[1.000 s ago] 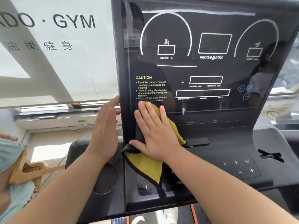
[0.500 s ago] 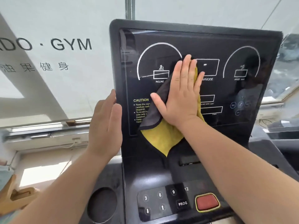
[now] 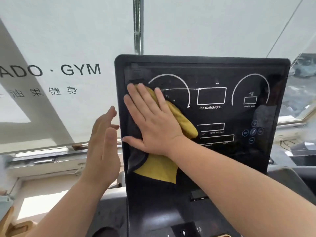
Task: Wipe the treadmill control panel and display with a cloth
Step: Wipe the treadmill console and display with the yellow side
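**Yellow cloth pressed to the display's upper left; open room lies to the right**

The black display (image 3: 222,74) stands upright straight ahead of both arms, its broad face crossing the view from left to right. The cloth (image 3: 159,170) lies flat against the display's left part, its long axis slanting from the left dial down to a loose corner below the wrist. The right hand (image 3: 153,124) presses it there with flat, spread fingers that point up and left, and the thumb is close to the left edge. That leaves little room leftward, so the next stroke probably runs right, over the middle box and the far dial. The left hand (image 3: 102,151) is open and holds nothing. It is just beside the left edge, but contact cannot be told. The control panel (image 3: 183,232) sits low, beneath the right forearm.
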{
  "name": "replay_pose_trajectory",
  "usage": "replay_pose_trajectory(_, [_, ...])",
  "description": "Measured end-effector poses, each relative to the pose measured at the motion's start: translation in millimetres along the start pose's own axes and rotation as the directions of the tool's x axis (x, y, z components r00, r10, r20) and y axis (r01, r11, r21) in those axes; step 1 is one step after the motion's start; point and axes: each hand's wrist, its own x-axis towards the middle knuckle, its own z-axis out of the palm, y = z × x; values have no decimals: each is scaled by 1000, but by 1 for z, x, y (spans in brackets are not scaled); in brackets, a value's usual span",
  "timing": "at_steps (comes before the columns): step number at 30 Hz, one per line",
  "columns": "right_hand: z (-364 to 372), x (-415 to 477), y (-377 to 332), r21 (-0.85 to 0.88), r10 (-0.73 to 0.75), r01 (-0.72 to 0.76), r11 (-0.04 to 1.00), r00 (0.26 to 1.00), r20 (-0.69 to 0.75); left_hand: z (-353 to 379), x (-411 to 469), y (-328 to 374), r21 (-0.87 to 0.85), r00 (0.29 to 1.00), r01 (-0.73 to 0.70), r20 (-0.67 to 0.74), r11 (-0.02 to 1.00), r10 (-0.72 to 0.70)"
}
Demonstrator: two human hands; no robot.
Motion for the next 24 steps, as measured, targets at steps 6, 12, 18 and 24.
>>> replay_pose_trajectory(6, [43, -83, -18, -66, -233, 233, 970, 972, 11, 5, 3, 2, -3, 998, -58, 14, 998, 58])
replay_pose_trajectory(12, [27, -65, 37, -36, -137, 135, 990, 986, -91, -1, 1, 3, -56, 998, -8, 59, 998, 11])
replay_pose_trajectory(18, [-22, 13, 94, -75, 52, -60, 995, 993, -110, -9, 1, 0, -75, 991, 60, 127, 995, -50])
replay_pose_trajectory(24, [-24, 31, 67, -110, 41, -46, 993, 998, -53, -11, 4, 3, -173, 982, 142, 147, 975, -117])
